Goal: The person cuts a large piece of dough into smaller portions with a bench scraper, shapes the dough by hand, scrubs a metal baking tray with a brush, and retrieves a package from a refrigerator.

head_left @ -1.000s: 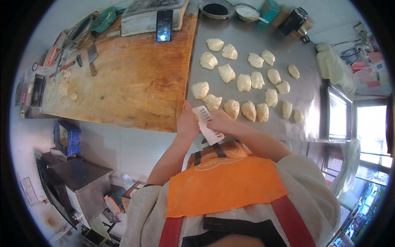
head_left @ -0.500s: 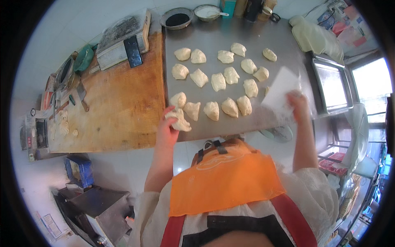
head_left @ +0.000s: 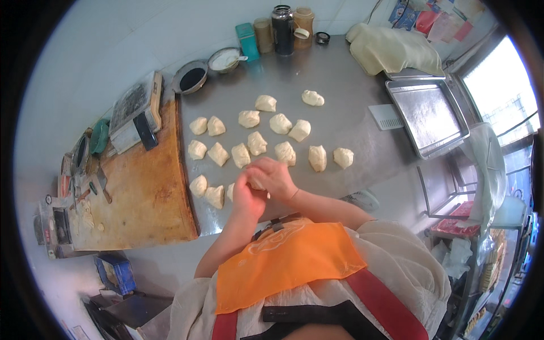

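The left hand [head_left: 246,195] and right hand [head_left: 277,178] meet over the near edge of the steel worktop [head_left: 334,68], cupped around a lump of pale dough [head_left: 258,184]. Their fingers are curled in, the right laid over the left, and only slivers of the dough show between them — two-sided support probably suits something so soft, which a pinch would likely dent. How tightly each palm presses, I cannot tell.

Most of the loose dough pieces [head_left: 317,159] sit in uneven rows beyond the hands, many with gaps between them, which would keep sticky sides from joining; a few stand close enough to touch. One beside the left wrist is partly hidden.

The white slotted scraper [head_left: 387,117] lies flat to the right, its end at the rim of the metal tray [head_left: 428,116] — out of the hands, leaving both for the dough. Whether it tucks under that rim is unclear. The bowl of white powder [head_left: 225,59] stands at the back with a spoon [head_left: 240,59] in it, presumably ready for scooping
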Motion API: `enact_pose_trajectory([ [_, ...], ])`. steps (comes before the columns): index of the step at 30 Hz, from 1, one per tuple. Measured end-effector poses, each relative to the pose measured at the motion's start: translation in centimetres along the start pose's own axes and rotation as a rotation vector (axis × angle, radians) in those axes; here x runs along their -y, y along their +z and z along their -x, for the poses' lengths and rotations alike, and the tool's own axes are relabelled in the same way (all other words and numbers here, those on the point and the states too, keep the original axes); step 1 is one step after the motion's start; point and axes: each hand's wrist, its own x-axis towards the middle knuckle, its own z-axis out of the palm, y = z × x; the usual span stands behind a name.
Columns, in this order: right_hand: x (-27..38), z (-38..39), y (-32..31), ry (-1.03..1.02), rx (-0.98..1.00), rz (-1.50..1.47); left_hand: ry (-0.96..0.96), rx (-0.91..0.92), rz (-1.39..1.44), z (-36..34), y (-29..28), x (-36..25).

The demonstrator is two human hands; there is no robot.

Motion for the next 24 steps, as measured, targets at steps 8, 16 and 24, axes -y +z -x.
enact_pose_trajectory([
  [8,2.6,-0.8,-5.7,0.005,0.149,-0.115,-0.123,-0.013,-0.031,-0.1,1.1,1.5],
  [16,4.1,-1.0,-10.2,-0.372,0.219,0.122,0.130,0.091,0.038,-3.4,8.9,3.6],
  [24,-0.8,-3.6,-15.8,0.447,-0.011,-0.835,0.120,0.379,-0.038,-3.4,12.5,3.9],
])
